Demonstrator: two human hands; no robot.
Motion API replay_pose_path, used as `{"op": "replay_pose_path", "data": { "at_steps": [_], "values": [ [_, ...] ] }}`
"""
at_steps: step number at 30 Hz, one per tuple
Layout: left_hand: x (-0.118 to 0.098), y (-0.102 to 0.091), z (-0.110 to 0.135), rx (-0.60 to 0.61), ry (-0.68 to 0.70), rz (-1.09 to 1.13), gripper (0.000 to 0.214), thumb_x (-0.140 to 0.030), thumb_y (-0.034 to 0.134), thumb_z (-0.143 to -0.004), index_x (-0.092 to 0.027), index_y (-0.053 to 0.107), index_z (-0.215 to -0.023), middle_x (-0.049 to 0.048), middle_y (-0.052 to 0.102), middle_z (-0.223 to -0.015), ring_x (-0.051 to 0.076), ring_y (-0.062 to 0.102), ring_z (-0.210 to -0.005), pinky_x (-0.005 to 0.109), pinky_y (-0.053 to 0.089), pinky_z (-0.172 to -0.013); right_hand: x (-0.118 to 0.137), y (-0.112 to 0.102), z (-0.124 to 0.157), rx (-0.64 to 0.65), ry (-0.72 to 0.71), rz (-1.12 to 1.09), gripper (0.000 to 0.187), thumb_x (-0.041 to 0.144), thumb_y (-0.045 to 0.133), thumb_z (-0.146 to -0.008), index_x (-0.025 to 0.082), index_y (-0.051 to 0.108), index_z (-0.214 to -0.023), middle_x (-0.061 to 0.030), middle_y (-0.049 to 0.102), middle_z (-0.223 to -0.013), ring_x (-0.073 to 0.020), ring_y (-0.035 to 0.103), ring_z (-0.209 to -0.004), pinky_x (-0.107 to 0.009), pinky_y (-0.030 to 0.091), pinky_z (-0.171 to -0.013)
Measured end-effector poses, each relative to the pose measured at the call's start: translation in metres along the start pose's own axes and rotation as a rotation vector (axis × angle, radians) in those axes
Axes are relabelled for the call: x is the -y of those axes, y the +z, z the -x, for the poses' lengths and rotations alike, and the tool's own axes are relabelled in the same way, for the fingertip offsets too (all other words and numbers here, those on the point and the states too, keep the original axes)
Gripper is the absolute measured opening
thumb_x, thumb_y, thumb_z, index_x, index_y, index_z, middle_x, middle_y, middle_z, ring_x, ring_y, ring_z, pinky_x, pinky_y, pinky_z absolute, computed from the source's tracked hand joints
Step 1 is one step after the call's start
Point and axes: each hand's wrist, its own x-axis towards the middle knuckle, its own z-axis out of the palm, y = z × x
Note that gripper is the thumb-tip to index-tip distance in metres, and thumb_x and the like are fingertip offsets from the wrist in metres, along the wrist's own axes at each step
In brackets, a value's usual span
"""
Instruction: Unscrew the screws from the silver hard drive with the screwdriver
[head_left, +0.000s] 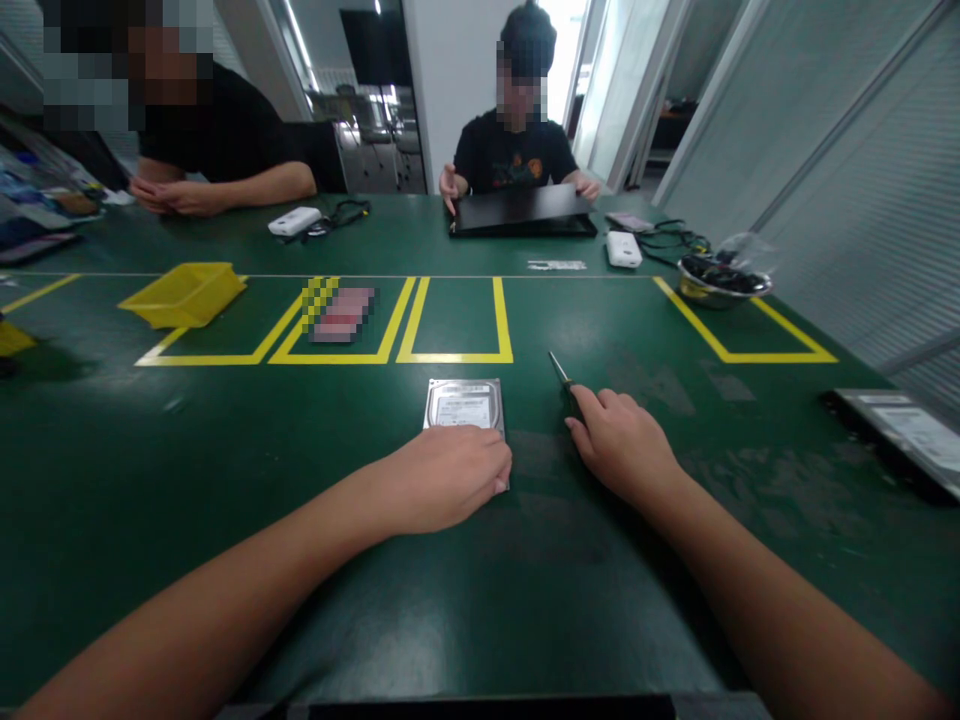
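Note:
A silver hard drive (464,404) lies flat on the green table (225,450) in front of me. My left hand (442,478) rests on its near end, fingers curled down over the edge and gripping it. My right hand (622,440) lies just right of the drive, fingers closed over the dark handle of a screwdriver (561,374). The screwdriver's metal tip points away from me and rests on the table.
Yellow tape boxes (457,355) mark the table beyond the drive. A yellow bin (184,293) sits far left, a metal bowl (721,280) far right, another drive (900,425) at the right edge. Two people sit opposite, one holding a black laptop (521,212).

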Motion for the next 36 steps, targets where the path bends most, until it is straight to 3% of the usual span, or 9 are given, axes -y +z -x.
{"op": "replay_pose_path", "data": {
  "at_steps": [21, 36],
  "values": [
    [-0.0007, 0.0012, -0.008, -0.041, 0.188, -0.277, 0.016, -0.02, 0.054, -0.092, -0.015, 0.065, -0.082, 0.0052, 0.063, -0.081, 0.019, 0.063, -0.074, 0.031, 0.051, -0.066, -0.0001, -0.0012, 0.0008, 0.006, -0.007, -0.007, 0.039, 0.035, 0.043, -0.098, 0.016, 0.049, -0.132, -0.0115, 0.063, -0.101, -0.0248, 0.057, -0.089, -0.033, 0.04, -0.072],
    [-0.0027, 0.0019, -0.0065, -0.029, 0.194, -0.349, 0.012, -0.019, 0.053, -0.095, -0.015, 0.062, -0.089, 0.0053, 0.062, -0.086, 0.019, 0.062, -0.075, 0.031, 0.049, -0.064, -0.0012, -0.0002, 0.0, 0.017, -0.006, -0.01, 0.039, 0.035, 0.043, -0.098, 0.016, 0.049, -0.132, -0.0118, 0.063, -0.101, -0.0247, 0.057, -0.09, -0.033, 0.04, -0.074]
  ]
}}
